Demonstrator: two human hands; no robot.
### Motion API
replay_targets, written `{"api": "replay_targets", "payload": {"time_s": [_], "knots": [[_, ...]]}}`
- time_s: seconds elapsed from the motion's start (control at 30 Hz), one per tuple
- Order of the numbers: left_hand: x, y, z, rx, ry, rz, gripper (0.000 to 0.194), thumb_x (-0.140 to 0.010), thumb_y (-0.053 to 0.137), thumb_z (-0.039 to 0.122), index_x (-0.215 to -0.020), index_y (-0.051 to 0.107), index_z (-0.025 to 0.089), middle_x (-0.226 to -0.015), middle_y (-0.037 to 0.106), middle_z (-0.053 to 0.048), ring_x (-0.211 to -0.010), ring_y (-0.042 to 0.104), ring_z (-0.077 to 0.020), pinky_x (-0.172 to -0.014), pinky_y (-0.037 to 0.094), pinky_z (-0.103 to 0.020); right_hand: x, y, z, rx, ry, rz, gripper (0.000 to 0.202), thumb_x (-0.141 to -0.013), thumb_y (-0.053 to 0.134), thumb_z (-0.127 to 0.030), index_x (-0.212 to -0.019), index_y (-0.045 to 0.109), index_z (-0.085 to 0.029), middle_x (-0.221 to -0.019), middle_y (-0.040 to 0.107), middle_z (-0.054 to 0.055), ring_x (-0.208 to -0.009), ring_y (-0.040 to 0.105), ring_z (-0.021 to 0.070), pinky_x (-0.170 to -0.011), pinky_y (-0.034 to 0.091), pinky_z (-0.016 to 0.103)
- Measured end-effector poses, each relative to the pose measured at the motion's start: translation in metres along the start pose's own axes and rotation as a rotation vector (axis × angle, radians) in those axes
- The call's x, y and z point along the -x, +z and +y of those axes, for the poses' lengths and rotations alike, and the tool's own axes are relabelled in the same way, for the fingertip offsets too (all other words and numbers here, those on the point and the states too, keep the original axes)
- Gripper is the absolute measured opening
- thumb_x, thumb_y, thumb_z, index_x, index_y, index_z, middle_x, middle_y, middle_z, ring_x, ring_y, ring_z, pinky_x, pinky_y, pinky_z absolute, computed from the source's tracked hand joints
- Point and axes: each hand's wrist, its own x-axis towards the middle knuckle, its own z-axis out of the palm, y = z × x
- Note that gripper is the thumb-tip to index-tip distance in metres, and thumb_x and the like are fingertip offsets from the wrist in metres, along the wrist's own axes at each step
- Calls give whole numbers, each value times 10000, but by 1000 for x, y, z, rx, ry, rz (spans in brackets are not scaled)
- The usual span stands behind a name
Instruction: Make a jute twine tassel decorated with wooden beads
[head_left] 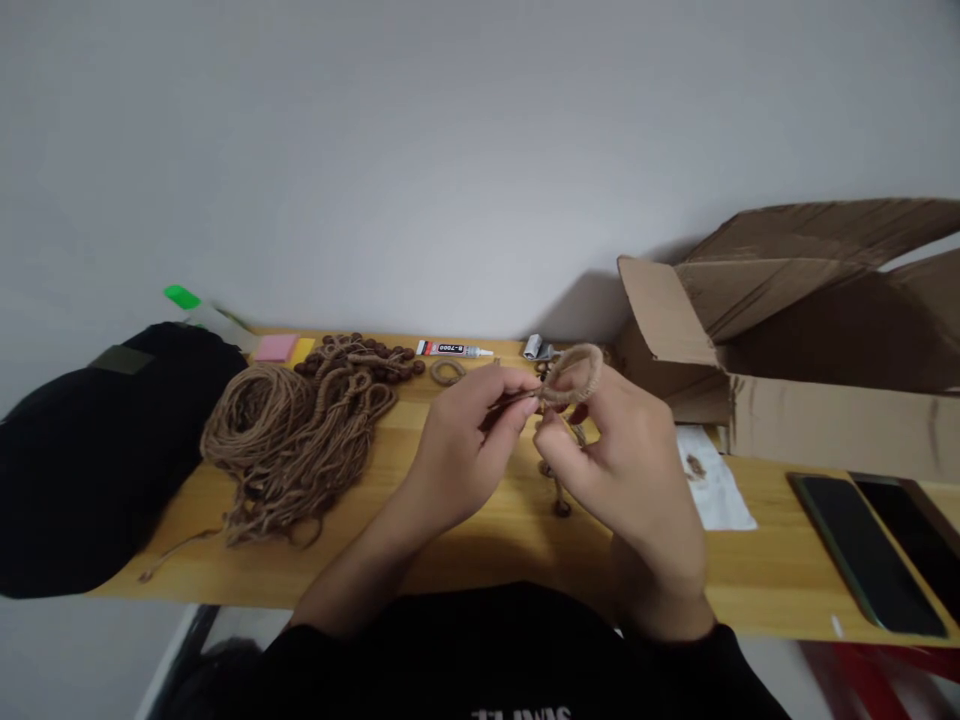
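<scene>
Just above the wooden table [390, 440], the right hand [630, 450] clasps a cord-wrapped ring [582, 352] while the left hand [469, 440], nearly meeting it on the nine o'clock side, pinches a thin strand [516, 399] at the ring's edge. Beaded cord [560, 492] shows at six o'clock below the ring, hanging or resting, I cannot tell. From the hands, heaped brown cord [292, 450] lies at nine, a glue tube [452, 349] at ten, an open cardboard box [840, 415] at three.
</scene>
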Motion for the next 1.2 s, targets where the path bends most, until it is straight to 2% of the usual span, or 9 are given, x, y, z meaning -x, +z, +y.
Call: {"api": "replay_targets", "payload": {"time_s": [0.17,0.33,0.5,0.63,0.8,0.9,1.07,1.2], "knots": [[-1,-1,-1,-28,36,-20,87,-868,551,179,-881,637,184,-839,652,-32,-803,588,-154,-736,452,-264,-4,-5,5,-262,52,-84,114,-723,513,-105,-669,479,-199,-677,545,-20,-645,498,121,-610,381,271],[-2,-4,-1,54,-25,-8,79,-866,556,186,-868,635,190,-813,633,-29,-769,566,-148,-712,448,-267,-8,3,14,-697,212,-31,83,-730,555,-119,-698,569,-194,-715,580,-20,-694,527,118,-632,428,257],[-5,-8,-3,160,-101,19,56,-840,596,228,-807,623,194,-817,608,-32,-809,562,-160,-759,466,-283,-12,14,21,-972,361,-10,66,-749,639,-209,-689,634,-182,-643,589,-26,-529,443,66,-493,366,216],[-8,-8,-4,290,-195,39,77,-803,637,250,-772,622,182,-795,607,-26,-785,572,-150,-733,489,-266,-13,15,20,-986,408,-17,146,-755,676,-288,-674,620,-180,-554,519,-43,-465,367,53,-413,289,201],[-10,-7,-4,430,-260,99,146,-736,718,280,-715,621,173,-740,625,-8,-723,581,-128,-680,502,-234,-11,16,13,-924,340,-14,231,-711,740,-273,-881,599,-205,-778,620,-10,-605,501,78,-522,428,217],[-11,-7,-5,533,-315,77,178,-699,755,297,-709,638,163,-724,638,-3,-685,579,-110,-653,495,-218,-10,17,11,-974,325,-64,269,-722,719,-231,-945,570,-215,-753,617,-25,-592,497,74,-523,425,213],[-12,-9,-7,795,-496,24,246,-642,808,304,-780,674,150,-752,657,-6,-694,597,-102,-682,497,-224,-12,11,14,-1128,362,-200,210,-752,652,-209,-941,561,-207,-638,571,-49,-513,439,67,-452,347,204],[-13,-13,-8,936,-579,-92,263,-643,814,310,-763,652,142,-732,659,-17,-637,588,-94,-605,477,-205,-14,1,18,-1194,369,-257,158,-768,609,-227,-916,562,-200,-539,491,-67,-468,390,77,-437,296,220]]}}
